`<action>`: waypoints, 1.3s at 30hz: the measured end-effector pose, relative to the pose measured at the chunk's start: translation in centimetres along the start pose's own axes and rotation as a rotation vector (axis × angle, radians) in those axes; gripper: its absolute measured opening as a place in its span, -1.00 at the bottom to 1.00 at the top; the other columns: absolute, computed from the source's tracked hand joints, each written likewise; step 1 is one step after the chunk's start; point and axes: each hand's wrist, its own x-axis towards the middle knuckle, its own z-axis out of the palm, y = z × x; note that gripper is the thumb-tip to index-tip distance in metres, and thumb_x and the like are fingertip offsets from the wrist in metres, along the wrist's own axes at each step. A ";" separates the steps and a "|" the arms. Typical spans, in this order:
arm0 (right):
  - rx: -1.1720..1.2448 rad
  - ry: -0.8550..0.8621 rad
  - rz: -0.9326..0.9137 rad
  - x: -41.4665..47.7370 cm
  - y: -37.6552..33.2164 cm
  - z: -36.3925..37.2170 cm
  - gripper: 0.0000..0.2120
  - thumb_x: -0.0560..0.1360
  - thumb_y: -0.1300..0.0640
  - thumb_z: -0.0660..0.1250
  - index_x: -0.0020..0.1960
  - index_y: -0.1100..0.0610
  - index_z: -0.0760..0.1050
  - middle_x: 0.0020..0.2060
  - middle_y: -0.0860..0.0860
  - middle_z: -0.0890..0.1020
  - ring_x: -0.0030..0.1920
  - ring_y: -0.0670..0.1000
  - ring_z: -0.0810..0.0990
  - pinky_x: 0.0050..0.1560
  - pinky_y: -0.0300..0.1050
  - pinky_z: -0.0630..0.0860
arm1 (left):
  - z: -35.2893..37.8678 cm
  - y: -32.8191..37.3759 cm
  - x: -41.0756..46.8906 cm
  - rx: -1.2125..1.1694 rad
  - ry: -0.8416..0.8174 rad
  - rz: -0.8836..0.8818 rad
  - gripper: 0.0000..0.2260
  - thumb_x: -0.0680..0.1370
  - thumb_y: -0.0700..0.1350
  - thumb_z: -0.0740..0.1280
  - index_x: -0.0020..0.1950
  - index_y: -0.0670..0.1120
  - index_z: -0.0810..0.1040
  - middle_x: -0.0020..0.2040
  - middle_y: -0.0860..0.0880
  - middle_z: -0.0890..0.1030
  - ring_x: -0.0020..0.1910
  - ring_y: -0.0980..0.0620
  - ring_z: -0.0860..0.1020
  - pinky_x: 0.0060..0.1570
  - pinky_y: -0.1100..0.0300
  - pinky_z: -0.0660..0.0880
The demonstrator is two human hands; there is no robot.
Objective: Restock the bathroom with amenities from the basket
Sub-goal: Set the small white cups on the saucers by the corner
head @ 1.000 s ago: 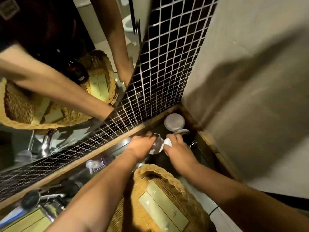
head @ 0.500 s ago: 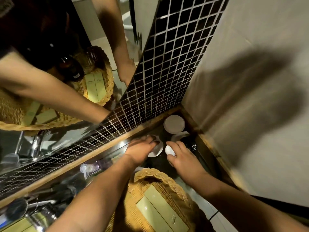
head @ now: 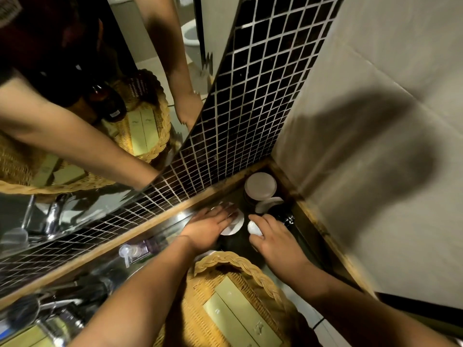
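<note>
Nearest, a woven wicker basket [head: 225, 262] with a thick braided rim is sitting on the desk [head: 234, 244], holding flat, long, pale green boxes [head: 240, 314]. A faint printed mark is showing on them, too small to read. To the left, a clear pump bottle [head: 130, 251] is lying among shiny metal fittings.

Just past the rim, the left hand [head: 209, 229] is lying flat with straight fingers, pressing on a thin white round disc [head: 236, 225]. Just beside it, the right hand [head: 275, 244] is curling its fingers round a small white rounded piece [head: 253, 227] and gripping it. A narrow strip of dark, glossy desk is showing between the two hands and the basket.

Farther in, the corner is getting tight: a dark jar with a flat white lid [head: 260, 185] is standing against the walls, a white curved dish [head: 266, 202] just in front of it, and a dark glossy bottle [head: 284, 216] is touching the right fingertips. A wooden strip [head: 150, 226] is edging the desk below black mosaic tiles [head: 250, 96]; a mirror [head: 75, 108] is hanging to the left and a plain pale wall [head: 375, 121] is closing the right.
</note>
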 end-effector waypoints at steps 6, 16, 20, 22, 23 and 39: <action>-0.063 -0.017 0.008 -0.1 0.2 0.7 -0.69 0.24 0.18 0.57 -0.07 0.06 0.58 0.35 0.19 0.49 0.28 0.26 0.48 0.18 0.20 0.46 | 0.2 0.0 -0.1 -0.059 0.002 -0.036 -0.33 0.58 -0.11 0.21 0.61 0.08 -0.06 0.61 0.04 -0.01 0.57 0.00 -0.01 0.48 0.01 -0.04; -0.095 -0.018 -0.036 1.1 0.1 0.2 -0.67 0.35 0.13 0.48 0.09 0.03 0.55 0.42 0.16 0.41 0.35 0.24 0.39 0.23 0.19 0.35 | -1.6 -0.5 -2.7 -0.186 0.075 -0.197 -0.45 0.65 0.01 0.12 0.59 0.18 -0.04 0.59 0.13 -0.12 0.54 0.12 -0.18 0.44 0.03 -0.13; -0.081 0.000 -0.120 3.7 -0.4 0.2 -0.61 0.47 0.11 0.38 0.28 0.00 0.44 0.45 0.13 0.33 0.38 0.21 0.29 0.34 0.14 0.27 | -2.8 -0.3 -4.6 -0.168 0.094 -0.210 -0.46 0.65 0.00 0.16 0.59 0.15 0.01 0.59 0.14 -0.10 0.55 0.10 -0.11 0.50 -0.01 -0.02; -0.067 -0.013 -0.158 5.2 -0.8 0.6 -0.60 0.51 0.12 0.33 0.34 0.00 0.40 0.44 0.12 0.32 0.37 0.19 0.29 0.33 0.10 0.26 | -3.1 -0.3 -5.4 -0.134 0.077 -0.214 -0.43 0.63 -0.02 0.20 0.59 0.15 0.04 0.60 0.09 -0.05 0.56 0.05 -0.02 0.51 -0.02 0.07; -0.067 -0.023 -0.167 5.9 -1.0 0.8 -0.59 0.52 0.13 0.31 0.36 -0.01 0.39 0.43 0.12 0.33 0.36 0.19 0.29 0.33 0.09 0.26 | -3.1 -0.3 -5.8 -0.120 0.062 -0.212 -0.42 0.62 -0.02 0.21 0.59 0.16 0.05 0.60 0.07 -0.02 0.56 0.03 0.01 0.50 -0.03 0.10; -0.079 -0.115 -0.120 8.5 -1.8 3.6 -0.57 0.52 0.11 0.28 0.37 -0.07 0.41 0.40 0.12 0.43 0.34 0.20 0.40 0.32 0.21 0.17 | -2.7 -0.7 -6.6 -0.101 -0.047 -0.223 -0.45 0.63 0.01 0.22 0.58 0.20 0.08 0.61 0.03 0.05 0.57 -0.04 0.02 0.47 -0.07 0.16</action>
